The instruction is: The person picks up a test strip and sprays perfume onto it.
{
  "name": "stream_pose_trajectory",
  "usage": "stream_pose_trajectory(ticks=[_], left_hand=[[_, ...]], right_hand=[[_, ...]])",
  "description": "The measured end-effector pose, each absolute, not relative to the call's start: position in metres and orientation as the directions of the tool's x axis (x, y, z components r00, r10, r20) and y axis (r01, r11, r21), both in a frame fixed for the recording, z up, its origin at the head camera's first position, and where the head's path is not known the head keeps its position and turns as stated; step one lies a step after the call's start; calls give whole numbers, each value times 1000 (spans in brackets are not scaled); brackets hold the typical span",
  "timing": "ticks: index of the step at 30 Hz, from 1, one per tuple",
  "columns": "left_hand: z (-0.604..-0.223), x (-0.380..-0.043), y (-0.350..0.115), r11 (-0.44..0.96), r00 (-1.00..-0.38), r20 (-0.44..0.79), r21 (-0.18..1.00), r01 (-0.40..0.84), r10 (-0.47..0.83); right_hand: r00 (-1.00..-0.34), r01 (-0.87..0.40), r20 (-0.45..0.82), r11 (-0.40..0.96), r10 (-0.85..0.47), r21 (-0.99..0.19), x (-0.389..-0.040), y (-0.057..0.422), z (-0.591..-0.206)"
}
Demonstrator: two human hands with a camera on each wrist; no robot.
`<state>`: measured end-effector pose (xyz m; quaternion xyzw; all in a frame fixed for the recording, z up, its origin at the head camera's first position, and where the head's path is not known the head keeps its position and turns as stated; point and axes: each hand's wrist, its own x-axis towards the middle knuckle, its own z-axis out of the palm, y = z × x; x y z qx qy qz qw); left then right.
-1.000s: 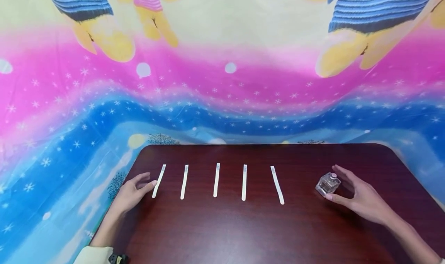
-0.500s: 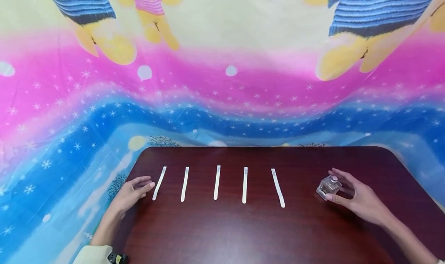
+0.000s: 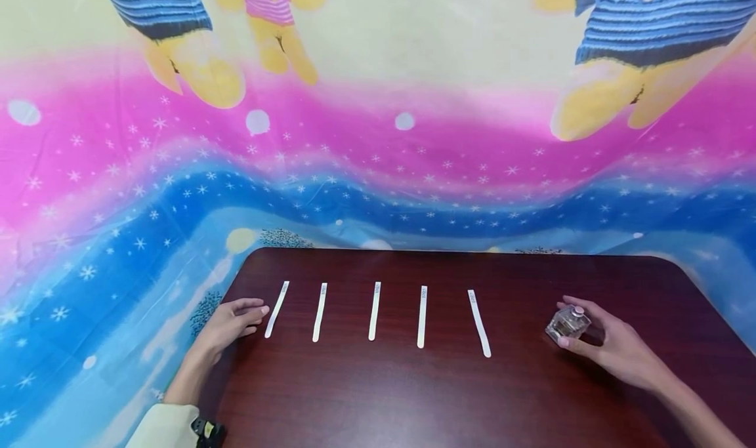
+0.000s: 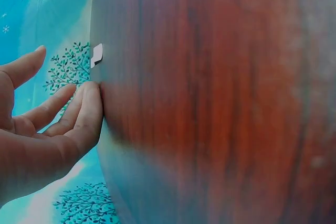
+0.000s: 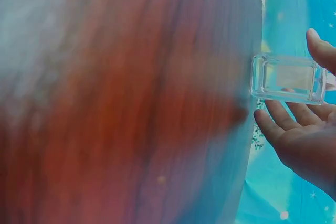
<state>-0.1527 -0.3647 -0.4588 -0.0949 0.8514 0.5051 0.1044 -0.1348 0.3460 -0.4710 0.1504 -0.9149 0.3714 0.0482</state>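
Several slim white paper strips lie apart in a row across the dark wooden table (image 3: 378, 395), each with small print at its far end. My left hand (image 3: 227, 326) rests at the table's left side, its thumb tip just beside the leftmost strip (image 3: 277, 309); in the left wrist view its fingers (image 4: 89, 111) are loosely bent with nothing between them. At the right a clear, angular glass bottle (image 3: 567, 323) with a small round top stands on the table. Around it lies my right hand (image 3: 620, 349), thumb on the near side, fingers partly hidden behind; the right wrist view shows the thumb stretched out.
The rightmost strip (image 3: 480, 323) slants and lies nearest the bottle. Behind the table hangs a patterned cloth (image 3: 354, 140) in pink, blue and cream. A black band (image 3: 208, 431) sits at my left sleeve (image 3: 165, 425).
The head view has shifted slightly. My left thumb has drawn a little closer to its fingers and away from the leftmost strip. Bottle, strips and right hand stay about the same.
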Motion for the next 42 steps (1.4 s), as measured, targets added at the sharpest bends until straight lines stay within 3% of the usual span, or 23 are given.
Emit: stream_pose_trajectory(ticks=[17,35,42], left_hand=[[-457,-164,-354,572,-955,-293,775,-269,-52],[-459,-169,-345,684,-957,-249,672,-283,-151],[-458,-169,-342,711,-947,-256,629,-315,-193]], right_hand=[[-922,-375,230,568,-312,-733,-136,341,-483],[-907,-409,261,542,-331,-734,-139,339,-486],[-921,-383,236,610,-310,-694,-139,337,-484]])
